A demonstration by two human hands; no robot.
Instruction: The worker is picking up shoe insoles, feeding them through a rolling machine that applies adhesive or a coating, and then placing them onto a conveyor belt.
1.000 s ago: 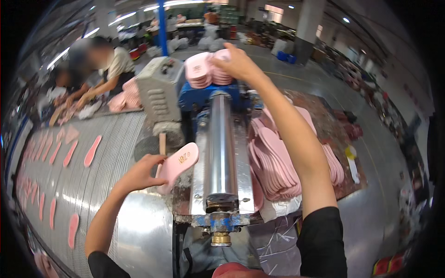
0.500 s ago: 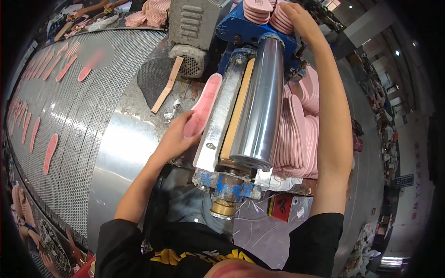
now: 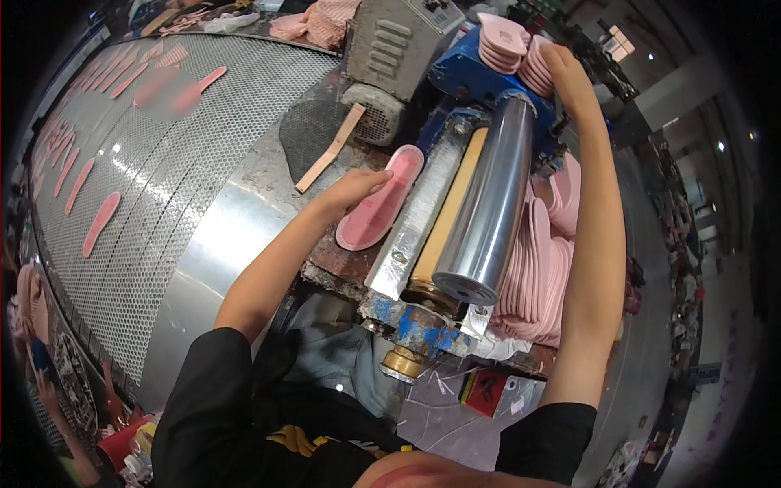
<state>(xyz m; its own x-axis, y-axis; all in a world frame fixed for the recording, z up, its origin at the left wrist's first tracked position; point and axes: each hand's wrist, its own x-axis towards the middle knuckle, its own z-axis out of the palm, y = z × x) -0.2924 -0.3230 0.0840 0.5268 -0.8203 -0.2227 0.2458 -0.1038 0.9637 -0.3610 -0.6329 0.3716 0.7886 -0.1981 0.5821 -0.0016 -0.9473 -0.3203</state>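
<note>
My left hand (image 3: 360,189) pinches the edge of a pink insole (image 3: 384,195), thumb on its upper face. The insole lies at a slant just left of a roller machine's metal guide bar (image 3: 422,213). Beside that bar run a tan strip (image 3: 450,207) and a shiny steel roller (image 3: 490,203). Reaching far up, my right hand (image 3: 567,77) curls its fingers over a small stack of pink insoles (image 3: 534,67) on the blue machine housing (image 3: 464,69). Another stack of insoles (image 3: 503,41) stands just left of it. Its fingertips are partly hidden.
Left of me stretches a mesh conveyor (image 3: 175,163) with several pink insoles (image 3: 101,225) spread over it. A bent wooden strip (image 3: 331,148) lies near a grey motor housing (image 3: 390,57). Piled insoles (image 3: 535,276) crowd the roller's right side. Another person's arm (image 3: 61,415) shows at lower left.
The view has shifted, so the machine sits farther right. My left hand has moved up along the insole, which has turned and now shows whole. The right hand stays at the stack.
</note>
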